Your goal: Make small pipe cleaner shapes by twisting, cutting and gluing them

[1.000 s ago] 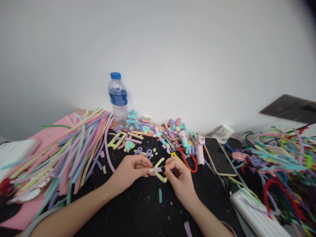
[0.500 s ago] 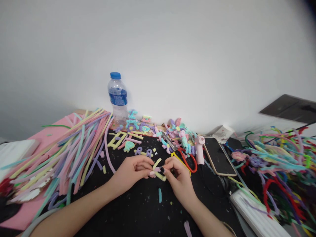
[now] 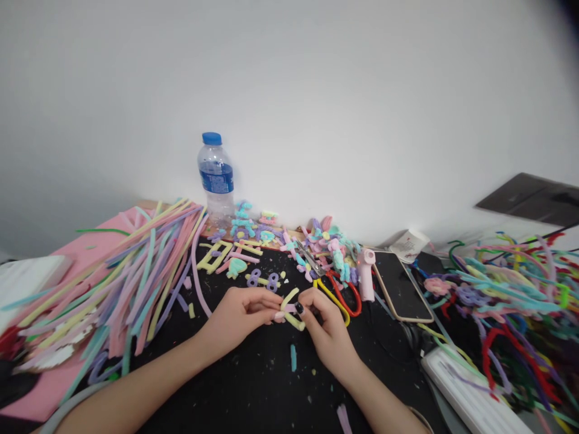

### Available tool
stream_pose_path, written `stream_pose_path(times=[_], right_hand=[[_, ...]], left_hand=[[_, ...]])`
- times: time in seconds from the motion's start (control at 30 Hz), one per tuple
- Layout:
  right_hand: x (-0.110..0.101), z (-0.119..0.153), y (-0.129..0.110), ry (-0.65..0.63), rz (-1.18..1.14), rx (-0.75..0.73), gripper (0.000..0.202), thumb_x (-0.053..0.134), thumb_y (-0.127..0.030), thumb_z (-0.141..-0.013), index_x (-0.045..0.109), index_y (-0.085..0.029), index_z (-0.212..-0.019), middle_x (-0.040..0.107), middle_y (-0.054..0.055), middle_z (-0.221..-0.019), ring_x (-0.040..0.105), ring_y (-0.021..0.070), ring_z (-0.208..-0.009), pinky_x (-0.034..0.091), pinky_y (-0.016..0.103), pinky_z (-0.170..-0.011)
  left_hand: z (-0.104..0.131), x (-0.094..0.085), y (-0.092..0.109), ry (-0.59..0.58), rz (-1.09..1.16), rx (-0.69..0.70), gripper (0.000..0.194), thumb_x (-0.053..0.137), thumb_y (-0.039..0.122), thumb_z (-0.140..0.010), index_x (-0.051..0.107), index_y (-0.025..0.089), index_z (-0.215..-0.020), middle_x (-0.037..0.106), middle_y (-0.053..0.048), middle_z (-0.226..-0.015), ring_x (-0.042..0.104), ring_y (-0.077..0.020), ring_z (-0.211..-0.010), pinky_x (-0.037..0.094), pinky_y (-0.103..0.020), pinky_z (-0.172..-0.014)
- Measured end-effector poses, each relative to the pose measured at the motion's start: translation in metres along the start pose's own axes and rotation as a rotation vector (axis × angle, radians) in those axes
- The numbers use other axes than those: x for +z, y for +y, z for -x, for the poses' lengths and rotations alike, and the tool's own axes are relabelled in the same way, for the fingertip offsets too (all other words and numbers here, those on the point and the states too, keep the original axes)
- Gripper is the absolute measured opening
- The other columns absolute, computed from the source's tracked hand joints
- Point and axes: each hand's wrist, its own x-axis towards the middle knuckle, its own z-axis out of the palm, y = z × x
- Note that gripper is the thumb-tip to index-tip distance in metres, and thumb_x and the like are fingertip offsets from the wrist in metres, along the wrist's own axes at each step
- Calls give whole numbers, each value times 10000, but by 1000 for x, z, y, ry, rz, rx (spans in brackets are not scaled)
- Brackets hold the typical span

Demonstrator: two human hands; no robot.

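Note:
Between my fingertips is a bent yellow pipe cleaner (image 3: pixel 294 322) with a short lilac piece (image 3: pixel 290 308) across its middle. My left hand (image 3: pixel 248 310) pinches the yellow pipe cleaner from the left, its fingers hiding that end. My right hand (image 3: pixel 326 325) is closed at the right, thumb and forefinger on the lilac piece. Just beyond my hands lies a purple piece with looped ends (image 3: pixel 272 281). Scissors with red and yellow handles (image 3: pixel 354 295) rest past my right hand. A short teal piece (image 3: pixel 294 358) lies on the black mat nearer me.
Long pastel pipe cleaners (image 3: pixel 149 271) are heaped at the left on a pink sheet (image 3: pixel 40 392). A water bottle (image 3: pixel 217 178) stands by the wall. Finished small shapes (image 3: pixel 337 247) sit at the back. To the right are a pink handheld device (image 3: pixel 367 274), a phone (image 3: pixel 402 286) and tangled coloured pipe cleaners (image 3: pixel 502 289).
My right hand has shifted very slightly right along with the yellow and lilac pieces. Both hands keep their pinch, and everything else stays in place.

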Motion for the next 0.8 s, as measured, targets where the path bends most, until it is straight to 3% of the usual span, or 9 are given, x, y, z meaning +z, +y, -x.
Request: stream_pose_path(times=[0.2, 0.5, 0.8], right_hand=[[1, 1, 0, 26, -68, 53, 168, 446, -247, -920, 507, -192, -773, 488, 6, -766, 435, 143, -688, 356, 266, -618], [2, 1, -7, -12, -97, 29, 202, 468, -244, -915, 541, -184, -736, 490, 3, -735, 451, 139, -676, 355, 266, -615], [3, 1, -8, -14, -133, 20, 195, 471, -246, -919, 569, -184, -762, 530, 16, -771, 492, 149, -714, 378, 274, -649]], left_hand=[[1, 0, -6, 3, -2, 17, 340, 691, 181, -717, 683, 185, -1057, 751, -20, -881, 696, -182, -822, 539, -287, -816], [3, -4, -5, 21, -295, 269, 210, 658, 175, -772, 738, 242, -955, 746, 8, -871, 674, -146, -741, 511, -207, -682], [3, -4, -6, 34, -308, 261, 155, 665, 197, -766, 754, 228, -889, 747, 0, -810, 660, -150, -693, 492, -216, -651]])
